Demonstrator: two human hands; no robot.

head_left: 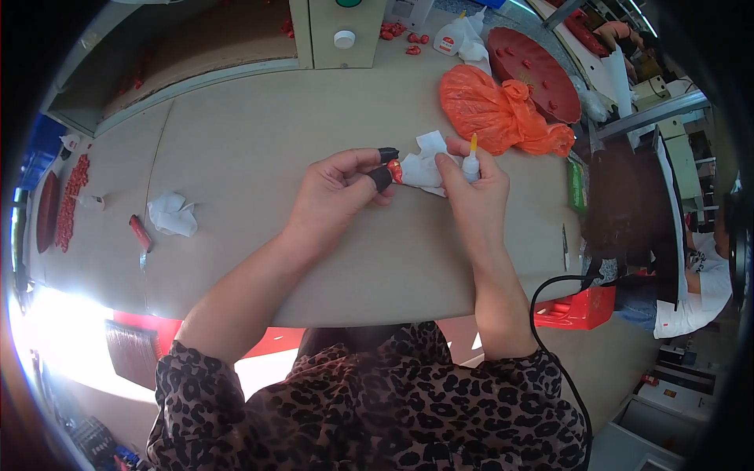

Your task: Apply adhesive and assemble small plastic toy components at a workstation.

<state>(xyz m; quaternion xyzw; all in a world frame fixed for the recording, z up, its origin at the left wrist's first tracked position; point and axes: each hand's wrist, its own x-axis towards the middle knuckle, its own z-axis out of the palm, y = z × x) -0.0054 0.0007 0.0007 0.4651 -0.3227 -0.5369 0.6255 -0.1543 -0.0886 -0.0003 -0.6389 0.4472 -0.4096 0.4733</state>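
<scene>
My left hand, with black covers on its thumb and a finger, pinches a small shiny red piece whose kind I cannot make out. My right hand is closed around a white tissue and a small white glue bottle with a yellow nozzle pointing up. The tissue touches the red piece between my hands, above the middle of the table.
An orange plastic bag and a red round tray with small red pieces stand at the far right. A crumpled tissue and a red lighter lie left. Red pieces line the left edge. Tweezers lie right.
</scene>
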